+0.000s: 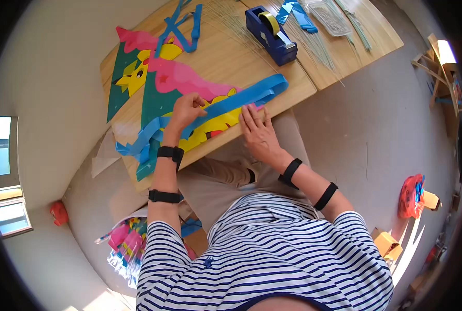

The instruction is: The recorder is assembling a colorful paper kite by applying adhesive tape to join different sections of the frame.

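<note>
We find both hands over the near side of the wooden counter [223,58]. The left hand [189,109] has thumb and fingers drawn together at the edge of a blue ribbon [225,106]; we cannot tell whether it grips the material. The right hand [260,133] is not clenched: its fingers lie extended at the right end of the near printed sheet [189,81], beside the counter's front edge. We count four black straps [163,196] worn above the hands, two on each side.

The ribbon runs lengthwise over the near printed sheet, looped at its right end and bunched at its left; whether this is one length, we cannot tell. We judge it light, limp and easily twisted, best pinched across its width near a fold. The sheet looks thin, smooth and flexible, liable to crease or slide; we advise holding it flat by its border.

Beyond, we record one farther printed sheet [133,79], making two, a second blue ribbon group [195,31] partly across it, and one navy tape dispenser [281,52] carrying one yellow tape roll [274,23]. Farthest back are one clear plastic tray [330,19] and many thin sticks [321,54], too overlapped to count.
</note>
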`<state>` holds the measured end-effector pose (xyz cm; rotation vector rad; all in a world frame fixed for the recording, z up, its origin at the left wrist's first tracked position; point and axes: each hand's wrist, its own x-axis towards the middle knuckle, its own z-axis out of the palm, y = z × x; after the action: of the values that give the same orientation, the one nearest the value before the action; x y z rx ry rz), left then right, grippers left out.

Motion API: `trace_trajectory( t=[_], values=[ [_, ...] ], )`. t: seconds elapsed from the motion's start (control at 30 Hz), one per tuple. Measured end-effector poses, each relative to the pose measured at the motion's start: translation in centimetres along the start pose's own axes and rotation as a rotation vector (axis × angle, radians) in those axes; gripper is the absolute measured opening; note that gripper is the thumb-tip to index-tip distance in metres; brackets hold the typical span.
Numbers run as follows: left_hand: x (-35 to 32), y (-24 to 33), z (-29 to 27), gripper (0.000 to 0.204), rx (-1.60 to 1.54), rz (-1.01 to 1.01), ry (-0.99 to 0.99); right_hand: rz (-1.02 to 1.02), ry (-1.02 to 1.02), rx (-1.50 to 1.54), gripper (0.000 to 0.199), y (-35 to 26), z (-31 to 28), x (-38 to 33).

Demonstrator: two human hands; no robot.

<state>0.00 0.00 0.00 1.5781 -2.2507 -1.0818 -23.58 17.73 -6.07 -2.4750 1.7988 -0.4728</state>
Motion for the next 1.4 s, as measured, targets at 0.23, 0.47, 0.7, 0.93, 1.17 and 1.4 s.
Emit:
trace_trajectory(
  t=[0.23, 0.47, 0.7, 0.93, 1.17, 1.4],
  values=[
    [-0.1, -0.9, 1.3, 0.025, -0.114, -0.008, -0.052, -0.002, -0.017, -0.057, 0.066, 0.2, -0.5, -0.2],
    [-1.3, -0.6, 1.7, 0.028, -0.019, 0.001, -0.038, 0.0, -0.051, -0.1, 0.066, -0.3, -0.3, 0.1],
    [-1.1, -1.9, 1.9, 0.03, -0.049, -0.01, -0.052, -0.017, -0.036, -0.1, 0.071, -0.1, -0.2, 0.1],
    [-1.1, -2.0, 1.2, 0.028, -0.032, -0.043, -0.112, -0.011, 0.012, -0.081, 0.088, -0.1, 0.7, -0.2],
    [-2.1, -2.2, 0.4, 0.026, 0.013, -0.046, -0.147, 0.008, -0.014, -0.056, 0.094, -0.4, 0.3, -0.3],
    [-3.5, -3.9, -0.2, 0.025, 0.018, -0.079, -0.165, 0.005, -0.047, -0.056, 0.076, -0.6, -0.5, -0.3]
  ],
)
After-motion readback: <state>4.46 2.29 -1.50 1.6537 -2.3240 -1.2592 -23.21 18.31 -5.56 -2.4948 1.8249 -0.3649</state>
